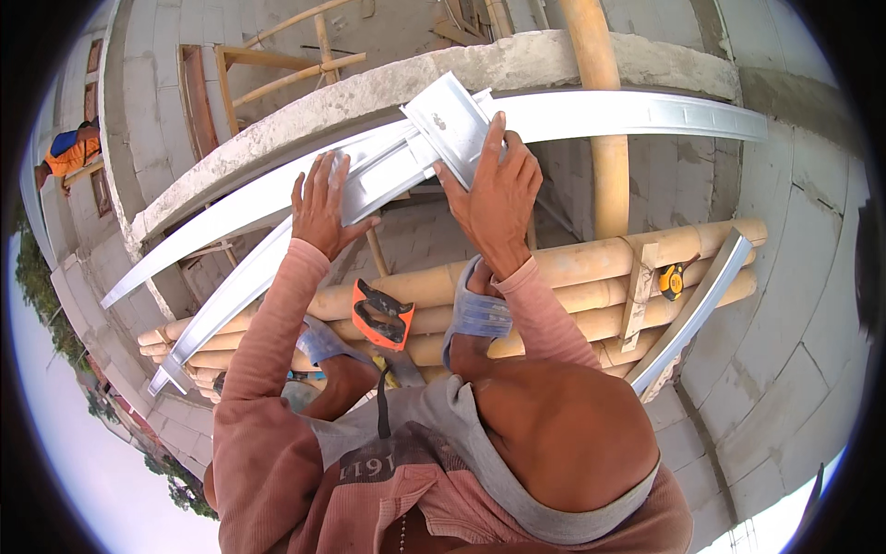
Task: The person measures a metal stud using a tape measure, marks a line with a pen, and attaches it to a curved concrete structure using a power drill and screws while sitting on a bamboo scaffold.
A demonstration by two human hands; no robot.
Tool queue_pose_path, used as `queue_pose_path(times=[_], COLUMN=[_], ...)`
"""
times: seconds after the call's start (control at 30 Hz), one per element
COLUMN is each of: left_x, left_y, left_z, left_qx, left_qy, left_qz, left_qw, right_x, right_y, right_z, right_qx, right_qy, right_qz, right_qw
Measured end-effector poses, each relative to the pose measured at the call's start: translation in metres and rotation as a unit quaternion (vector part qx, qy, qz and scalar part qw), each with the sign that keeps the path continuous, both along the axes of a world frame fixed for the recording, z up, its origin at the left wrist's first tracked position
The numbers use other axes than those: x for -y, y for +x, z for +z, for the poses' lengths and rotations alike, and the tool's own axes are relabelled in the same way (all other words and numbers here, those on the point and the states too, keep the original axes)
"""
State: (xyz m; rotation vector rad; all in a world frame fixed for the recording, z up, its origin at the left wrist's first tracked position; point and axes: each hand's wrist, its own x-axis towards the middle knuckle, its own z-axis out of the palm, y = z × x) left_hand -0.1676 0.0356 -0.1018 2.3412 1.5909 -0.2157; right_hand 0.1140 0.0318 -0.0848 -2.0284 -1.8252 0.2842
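A short silver metal channel piece lies crosswise over a long silver metal channel. My right hand grips the short piece along its right side, thumb at the near edge and index finger stretched up. My left hand rests on the long channel to the left, fingers extended and thumb spread. Behind them, a second silver metal length spans left to right along a rough concrete beam. The handsaw, with an orange and black handle, stands between my feet; its blade is partly hidden.
Bamboo poles lie side by side under my sandalled feet, and an upright bamboo pole rises beyond. At right are a yellow and black tape measure and a leaning metal channel. Block walls border the drop; a person in orange is far left.
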Motion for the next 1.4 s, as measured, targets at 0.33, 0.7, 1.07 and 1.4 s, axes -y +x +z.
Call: queue_pose_path(times=[0.33,0.7,1.07,1.4], left_x=[-0.031,-0.046,-0.045,-0.045], left_y=[0.098,0.137,0.127,0.13], left_z=[-0.008,-0.011,-0.012,-0.013], left_qx=[0.189,0.252,0.304,0.327], left_qy=[0.034,0.093,0.075,0.107], left_qz=[0.072,0.166,0.156,0.13], left_qw=[0.979,0.949,0.937,0.93], right_x=[-0.001,0.023,0.035,0.016], right_y=[0.001,0.008,0.021,0.07], right_z=[0.01,0.015,0.013,0.014], right_qx=[-0.045,-0.065,-0.129,-0.554], right_qy=[-0.041,-0.1,-0.091,-0.259], right_qz=[0.016,-0.017,-0.014,-0.093], right_qw=[0.998,0.993,0.987,0.786])
